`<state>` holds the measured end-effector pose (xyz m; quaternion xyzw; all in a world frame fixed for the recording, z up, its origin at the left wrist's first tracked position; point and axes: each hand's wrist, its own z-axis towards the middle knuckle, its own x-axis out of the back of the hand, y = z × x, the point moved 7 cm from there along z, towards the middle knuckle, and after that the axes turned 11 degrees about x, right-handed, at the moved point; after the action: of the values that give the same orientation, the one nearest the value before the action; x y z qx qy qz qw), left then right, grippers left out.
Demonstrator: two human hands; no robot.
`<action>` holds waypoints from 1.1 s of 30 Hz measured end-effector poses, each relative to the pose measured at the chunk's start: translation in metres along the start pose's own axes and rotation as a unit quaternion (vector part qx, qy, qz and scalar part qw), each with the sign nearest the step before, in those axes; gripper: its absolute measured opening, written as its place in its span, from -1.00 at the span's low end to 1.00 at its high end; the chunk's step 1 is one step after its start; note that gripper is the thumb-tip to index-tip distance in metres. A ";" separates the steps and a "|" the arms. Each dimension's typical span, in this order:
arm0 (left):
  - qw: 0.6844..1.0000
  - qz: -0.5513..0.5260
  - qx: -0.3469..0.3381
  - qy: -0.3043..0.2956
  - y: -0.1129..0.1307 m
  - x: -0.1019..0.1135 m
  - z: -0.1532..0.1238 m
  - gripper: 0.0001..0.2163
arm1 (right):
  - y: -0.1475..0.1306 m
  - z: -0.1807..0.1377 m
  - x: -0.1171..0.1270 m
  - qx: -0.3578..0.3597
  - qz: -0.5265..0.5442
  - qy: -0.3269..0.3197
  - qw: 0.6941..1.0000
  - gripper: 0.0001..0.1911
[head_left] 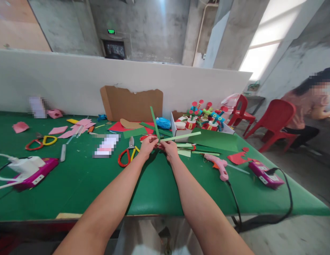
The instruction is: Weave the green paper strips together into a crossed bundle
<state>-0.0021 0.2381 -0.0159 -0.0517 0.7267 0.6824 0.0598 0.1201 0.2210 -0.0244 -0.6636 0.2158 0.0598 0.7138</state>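
Both my hands meet over the middle of the green table. My left hand and my right hand are closed, pinching two crossed paper strips where they join. A dark green strip sticks up from the pinch. A light green strip runs off to the right. A small folded green piece shows between my fingers.
Red-and-yellow scissors lie left of my hands, a pink glue gun with a black cord to the right. A white box of colourful craft figures, cardboard, paper scraps and power strips lie around. A person sits on a red chair.
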 end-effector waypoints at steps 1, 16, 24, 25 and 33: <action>1.000 0.008 0.005 -0.007 -0.001 -0.001 0.000 -0.70 | 0.000 0.000 0.000 -0.001 0.004 0.002 1.000 -0.88; 0.997 -0.020 0.067 -0.021 -0.001 -0.001 -0.004 -0.67 | 0.003 -0.002 -0.004 -0.070 0.049 -0.064 0.994 -0.81; 0.999 0.006 0.039 -0.014 0.002 -0.002 -0.004 -0.70 | 0.009 0.003 -0.002 -0.058 0.070 -0.069 0.993 -0.87; 0.999 0.010 0.033 -0.012 0.002 -0.002 -0.004 -0.71 | 0.010 0.004 -0.002 -0.055 0.069 -0.071 0.994 -0.87; 0.999 0.034 0.003 -0.003 0.005 -0.002 -0.003 -0.71 | 0.007 0.003 -0.003 -0.034 0.066 -0.074 0.994 -0.82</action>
<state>-0.0013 0.2356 -0.0108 -0.0249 0.7302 0.6817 0.0389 0.1151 0.2253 -0.0294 -0.6650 0.2037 0.1635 0.6997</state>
